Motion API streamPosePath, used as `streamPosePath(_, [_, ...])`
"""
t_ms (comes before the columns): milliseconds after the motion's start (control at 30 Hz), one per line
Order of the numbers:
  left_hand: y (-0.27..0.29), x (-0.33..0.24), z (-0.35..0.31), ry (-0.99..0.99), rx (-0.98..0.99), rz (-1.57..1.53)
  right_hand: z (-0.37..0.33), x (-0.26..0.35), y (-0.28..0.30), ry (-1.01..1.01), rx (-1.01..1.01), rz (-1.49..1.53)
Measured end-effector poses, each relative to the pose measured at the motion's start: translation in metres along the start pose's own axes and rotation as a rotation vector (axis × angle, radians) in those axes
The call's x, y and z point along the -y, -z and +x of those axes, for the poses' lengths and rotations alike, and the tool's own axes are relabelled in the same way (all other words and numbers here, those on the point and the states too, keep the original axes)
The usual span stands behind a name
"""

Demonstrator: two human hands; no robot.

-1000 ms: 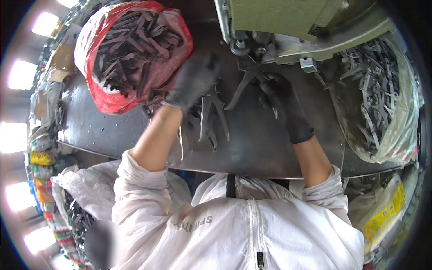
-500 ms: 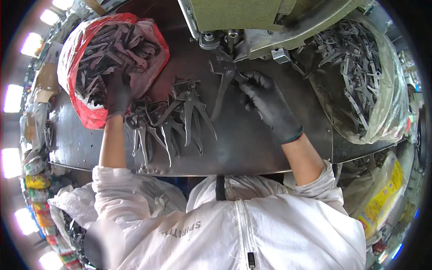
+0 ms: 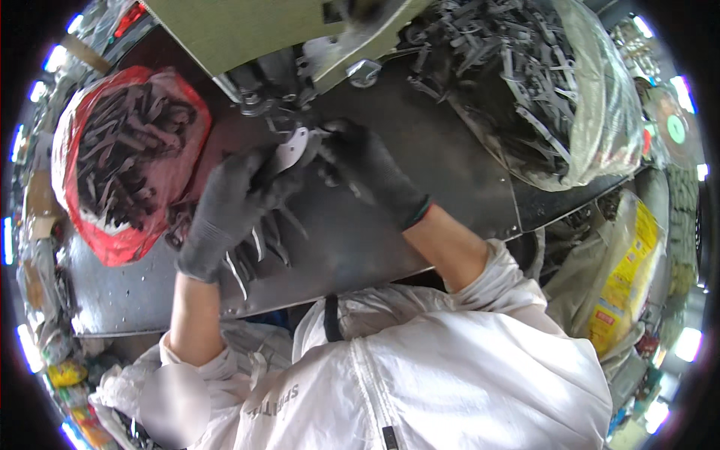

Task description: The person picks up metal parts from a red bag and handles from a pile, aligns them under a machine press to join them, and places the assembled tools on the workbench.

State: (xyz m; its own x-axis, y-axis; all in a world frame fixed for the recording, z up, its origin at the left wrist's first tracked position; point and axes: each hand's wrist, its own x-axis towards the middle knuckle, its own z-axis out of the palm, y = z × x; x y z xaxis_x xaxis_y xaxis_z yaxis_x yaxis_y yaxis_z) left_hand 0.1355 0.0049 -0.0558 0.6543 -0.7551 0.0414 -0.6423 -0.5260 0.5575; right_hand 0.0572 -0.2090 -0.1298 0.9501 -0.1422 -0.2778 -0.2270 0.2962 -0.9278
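Observation:
My left hand [image 3: 225, 210], in a dark glove, is closed on a flat, curved grey metal handle piece [image 3: 292, 150] with small holes in its end. It holds this piece just in front of the machine's lower tooling [image 3: 266, 97]. My right hand [image 3: 371, 169], gloved as well, is closed beside it on a dark metal plier-like tool, largely covered by the fingers and the machine. Below and behind my left hand lie several plier-like metal tools [image 3: 259, 244], partly hidden by the glove.
A green machine body [image 3: 247, 30] overhangs the far side of the dark metal table [image 3: 442, 172]. At the left sits a red-rimmed bag [image 3: 120, 251] of loose metal handles. A translucent bag [image 3: 607, 112] at the right holds many grey metal parts. A yellow-printed sack [image 3: 622, 277] stands lower right.
My left hand has come out of the red-rimmed bag with a metal handle piece and moved right to the machine, beside my right hand. The whole view has shifted and turned.

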Motion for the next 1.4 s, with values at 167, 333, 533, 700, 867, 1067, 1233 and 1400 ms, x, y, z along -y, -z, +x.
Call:
streamPosePath(167, [-0.061, -0.016, 0.017, -0.039, -0.112, -0.205, 0.004, -0.039, 0.047, 0.949, -0.244, -0.914])
streamPosePath(333, [-0.071, 0.028, 0.016, 0.190, -0.100, -0.015, -0.054, -0.004, 0.263, 0.654, -0.882, -1.826])
streamPosePath(533, [-0.100, 0.063, 0.006, 0.137, -0.071, -0.087, -0.048, 0.008, 0.255, 0.593, -0.450, -1.702])
streamPosePath(700, [-0.074, 0.071, 0.012, 0.300, -0.091, -0.029, -0.032, 0.023, 0.111, 0.736, -0.213, -1.270])
streamPosePath(867, [-0.070, 0.022, 0.025, 0.274, -0.171, -0.788, 0.001, 0.036, 0.054, 0.116, -0.129, -0.152])
streamPosePath(1067, [-0.061, 0.061, 0.036, 0.008, 0.047, -0.508, 0.004, 0.039, 0.012, 0.042, 0.007, 0.040])
streamPosePath(1233, [-0.065, 0.051, 0.033, 0.188, 0.065, -0.893, 0.018, 0.018, 0.006, 0.173, -0.034, -0.225])
streamPosePath(1400, [-0.060, 0.081, 0.046, 0.315, 0.122, -0.718, 0.029, -0.006, 0.019, 0.179, 0.024, -0.297])
